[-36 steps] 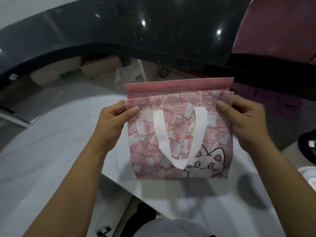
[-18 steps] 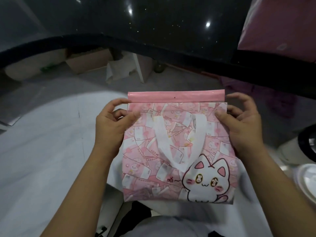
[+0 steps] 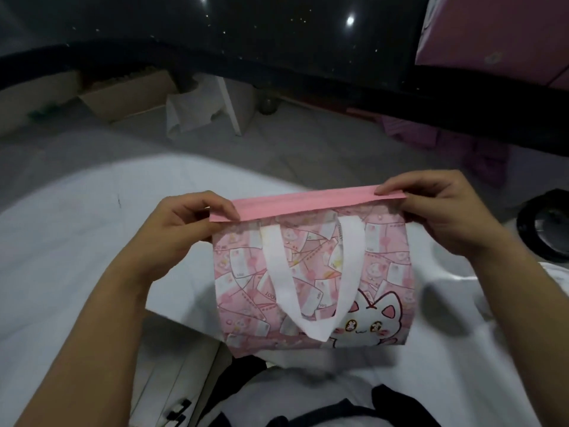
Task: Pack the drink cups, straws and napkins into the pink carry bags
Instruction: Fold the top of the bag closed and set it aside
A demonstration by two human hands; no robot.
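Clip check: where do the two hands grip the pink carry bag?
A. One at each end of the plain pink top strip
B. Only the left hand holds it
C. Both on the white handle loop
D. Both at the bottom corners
A: the left hand pinches the left end and the right hand the right end of the plain pink top strip of the pink bag, while the white handle hangs free.

White top [image 3: 311, 391], black strap [image 3: 389, 400]

White table [image 3: 61, 241], grey floor [image 3: 308, 149], glossy black counter [image 3: 277, 32], cardboard box [image 3: 129, 97]
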